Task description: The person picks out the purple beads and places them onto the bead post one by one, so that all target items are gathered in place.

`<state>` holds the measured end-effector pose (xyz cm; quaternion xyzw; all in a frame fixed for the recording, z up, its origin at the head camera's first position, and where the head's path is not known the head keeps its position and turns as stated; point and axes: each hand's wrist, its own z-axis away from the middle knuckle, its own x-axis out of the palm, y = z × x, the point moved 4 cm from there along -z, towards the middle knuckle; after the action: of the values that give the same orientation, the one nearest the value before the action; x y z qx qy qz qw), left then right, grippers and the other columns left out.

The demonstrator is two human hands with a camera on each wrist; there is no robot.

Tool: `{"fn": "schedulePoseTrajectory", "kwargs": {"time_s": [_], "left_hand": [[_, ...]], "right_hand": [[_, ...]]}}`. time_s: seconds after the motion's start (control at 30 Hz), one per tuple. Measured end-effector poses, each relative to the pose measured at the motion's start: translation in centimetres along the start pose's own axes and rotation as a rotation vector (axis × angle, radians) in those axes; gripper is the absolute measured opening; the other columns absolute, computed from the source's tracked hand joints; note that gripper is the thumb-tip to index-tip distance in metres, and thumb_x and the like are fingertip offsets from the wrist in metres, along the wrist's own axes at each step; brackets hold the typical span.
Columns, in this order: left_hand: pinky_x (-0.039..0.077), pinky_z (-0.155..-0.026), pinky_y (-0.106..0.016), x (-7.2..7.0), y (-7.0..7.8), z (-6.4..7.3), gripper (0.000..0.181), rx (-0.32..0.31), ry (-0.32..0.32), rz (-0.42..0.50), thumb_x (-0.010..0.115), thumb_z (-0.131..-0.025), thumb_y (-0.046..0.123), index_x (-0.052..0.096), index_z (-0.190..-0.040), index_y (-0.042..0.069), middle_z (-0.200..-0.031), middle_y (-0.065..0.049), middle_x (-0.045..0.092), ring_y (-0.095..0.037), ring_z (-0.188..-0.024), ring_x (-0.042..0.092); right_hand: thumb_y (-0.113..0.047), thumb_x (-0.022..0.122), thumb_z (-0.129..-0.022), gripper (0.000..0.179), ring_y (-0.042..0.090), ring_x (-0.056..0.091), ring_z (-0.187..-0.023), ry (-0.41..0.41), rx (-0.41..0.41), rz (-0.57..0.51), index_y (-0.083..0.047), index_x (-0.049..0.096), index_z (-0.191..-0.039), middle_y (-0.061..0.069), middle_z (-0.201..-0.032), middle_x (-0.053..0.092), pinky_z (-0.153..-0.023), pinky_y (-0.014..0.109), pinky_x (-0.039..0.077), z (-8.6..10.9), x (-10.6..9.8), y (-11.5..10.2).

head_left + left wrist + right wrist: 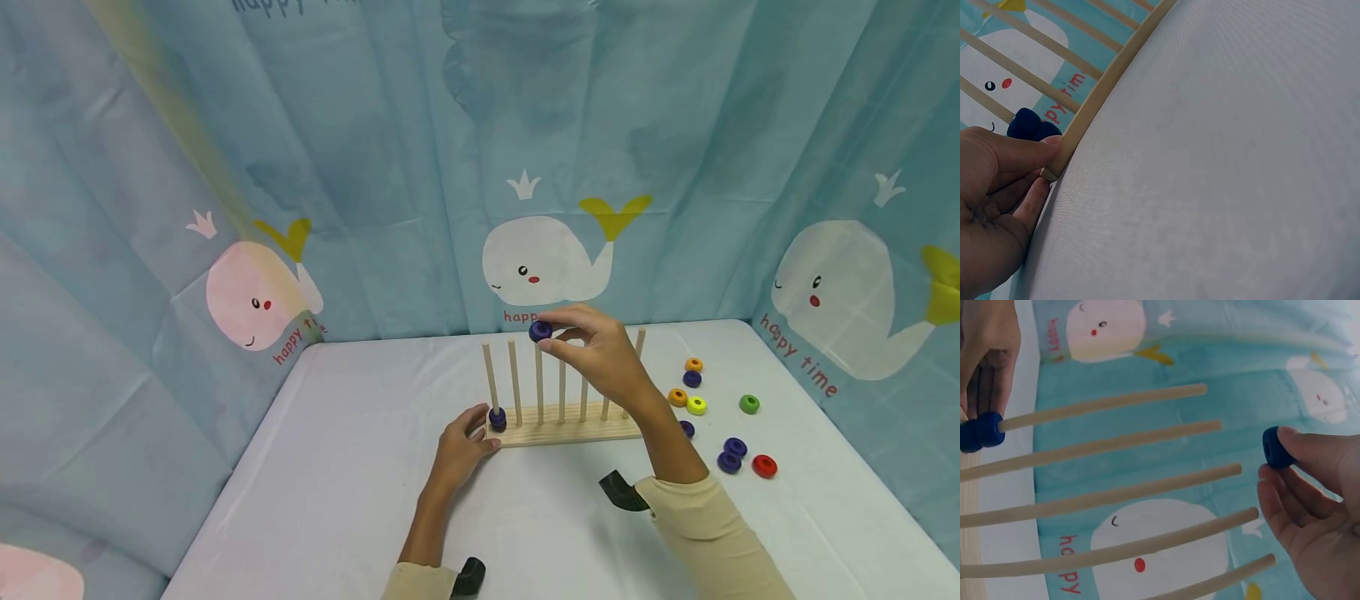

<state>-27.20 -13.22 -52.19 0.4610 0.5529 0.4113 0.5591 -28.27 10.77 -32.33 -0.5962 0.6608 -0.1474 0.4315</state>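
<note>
A wooden peg rack [570, 432] with a row of upright pegs stands on the white table. My left hand [459, 454] grips the left end of its base, thumb and fingers on either side of the wood in the left wrist view. Two dark blue rings [497, 419] are stacked at the bottom of the leftmost peg, beside that hand. Between thumb and fingertips, my right hand [606, 360] pinches another dark blue ring [1278, 448]. This ring is held above the peg tops, near the third peg from the left in the head view, and apart from the pegs in the right wrist view.
Loose rings lie on the table right of the rack: several dark blue ones [730, 462], a red ring [765, 466], a green ring [749, 404], a yellow ring [697, 406] and two orange rings [678, 397]. A whale-print curtain [390, 167] hangs behind the table.
</note>
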Motion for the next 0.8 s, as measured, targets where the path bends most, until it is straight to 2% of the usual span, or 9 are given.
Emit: {"fn": "schedulePoseTrajectory", "kwargs": {"time_s": [0.13,0.3,0.8], "left_hand": [[0.052,-0.115,-0.029,0.0,0.0,0.0,0.07,0.017,-0.004,0.007,0.079,-0.088,-0.005,0.051,-0.152,-0.004,-0.155,-0.025,0.053,-0.041,-0.146,0.051],[0.052,-0.115,-0.031,-0.1,0.0,0.0,0.07,0.024,-0.003,0.02,0.079,-0.088,-0.005,0.052,-0.152,-0.004,-0.155,-0.026,0.053,-0.042,-0.147,0.05],[0.052,-0.115,-0.03,-0.1,0.1,0.1,0.07,0.028,-0.006,0.015,0.079,-0.088,-0.005,0.051,-0.152,-0.003,-0.154,-0.025,0.054,-0.041,-0.147,0.05]], "right_hand": [[-0.005,0.079,-0.095,0.035,0.022,0.069,-0.109,-0.004,-0.016,-0.008,-0.004,0.074,-0.129,0.009,-0.121,0.072,-0.096,0.019,0.062,-0.2,0.5,-0.3],[-0.007,0.08,-0.095,0.034,0.02,0.071,-0.108,-0.013,-0.027,-0.016,-0.005,0.074,-0.128,0.007,-0.119,0.073,-0.094,0.024,0.064,-0.4,1.1,-0.7],[-0.004,0.08,-0.094,0.033,0.023,0.072,-0.108,-0.034,-0.078,-0.043,-0.001,0.075,-0.127,0.011,-0.126,0.074,-0.094,0.023,0.064,-1.0,3.2,-0.8]]}}
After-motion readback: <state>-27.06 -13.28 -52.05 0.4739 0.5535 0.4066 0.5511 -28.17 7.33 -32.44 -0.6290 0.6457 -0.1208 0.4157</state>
